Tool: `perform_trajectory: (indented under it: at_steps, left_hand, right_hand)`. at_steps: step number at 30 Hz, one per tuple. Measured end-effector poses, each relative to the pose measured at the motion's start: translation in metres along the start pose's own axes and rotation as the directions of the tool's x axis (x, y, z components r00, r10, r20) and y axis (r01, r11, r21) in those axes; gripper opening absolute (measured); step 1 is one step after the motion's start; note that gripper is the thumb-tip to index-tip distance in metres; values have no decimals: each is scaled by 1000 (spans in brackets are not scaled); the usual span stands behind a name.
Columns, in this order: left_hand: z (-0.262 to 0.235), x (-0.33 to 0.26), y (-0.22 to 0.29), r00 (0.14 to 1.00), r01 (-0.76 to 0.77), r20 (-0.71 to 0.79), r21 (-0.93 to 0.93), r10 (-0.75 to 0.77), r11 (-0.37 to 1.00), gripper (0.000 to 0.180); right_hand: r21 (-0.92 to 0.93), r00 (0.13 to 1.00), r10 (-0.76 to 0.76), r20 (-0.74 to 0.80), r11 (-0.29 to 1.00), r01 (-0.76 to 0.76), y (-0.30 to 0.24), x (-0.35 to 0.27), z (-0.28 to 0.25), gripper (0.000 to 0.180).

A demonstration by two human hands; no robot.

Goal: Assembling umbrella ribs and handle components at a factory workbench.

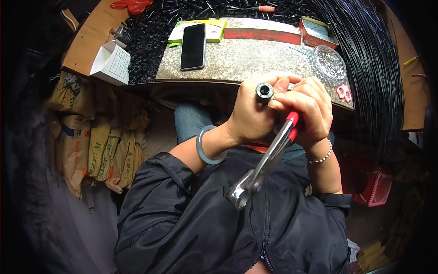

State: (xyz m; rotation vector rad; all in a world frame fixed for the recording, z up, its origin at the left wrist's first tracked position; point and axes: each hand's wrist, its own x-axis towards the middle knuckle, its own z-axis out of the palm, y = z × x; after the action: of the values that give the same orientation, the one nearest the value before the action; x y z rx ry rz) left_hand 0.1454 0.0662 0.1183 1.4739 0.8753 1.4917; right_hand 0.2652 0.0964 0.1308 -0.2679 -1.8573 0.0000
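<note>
My left hand (252, 109) is closed around a small black cylindrical part (264, 92), whose round end with a hole in it faces up. In my right hand (311, 107) is a pair of pliers (264, 166) with red handles, its metal jaws pointing down toward my jacket and apart from the black part. The two hands meet in front of the table's near edge, the right thumb and fingers close beside the black part. Whether the right fingertips also pinch something small there is hard to see.
On the speckled board (260, 59) lie a black phone (193, 47), a red bar (262, 36), a glass dish (328, 63) and pink-handled scissors (344, 93). A tin (318, 32) stands behind. Small black parts (153, 45), a white box (112, 63) and long black rods (369, 59) flank the board.
</note>
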Motion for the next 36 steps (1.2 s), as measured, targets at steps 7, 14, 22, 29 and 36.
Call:
perform_trajectory:
  at_steps: [7, 14, 22, 29, 36]
  left_hand:
    - [2, 0, 3, 1000, 28, -5, -68, -29, 997, 26]
    - [2, 0, 1, 1000, -20, -21, -24, 19, 1000, 26]
    - [-4, 0, 0, 993, -117, 35, 35, 116, 993, 44]
    - [-14, 15, 19, 989, 88, -114, -61, -95, 994, 23]
    - [-18, 18, 18, 993, 47, -109, -52, -52, 998, 34]
  right_hand:
    - [-17, 999, 9, -44, 1000, -10, 0, -4, 3, 20]
    - [11, 999, 3, -38, 1000, -2, -1, -1, 3, 20]
    - [353, 941, 269, 206, 876, -328, 11, 9, -11, 22]
    - [52, 330, 681, 654, 394, -918, -18, 43, -61, 20]
    - [-33, 166, 483, 860, 378, -925, -23, 38, -85, 34]
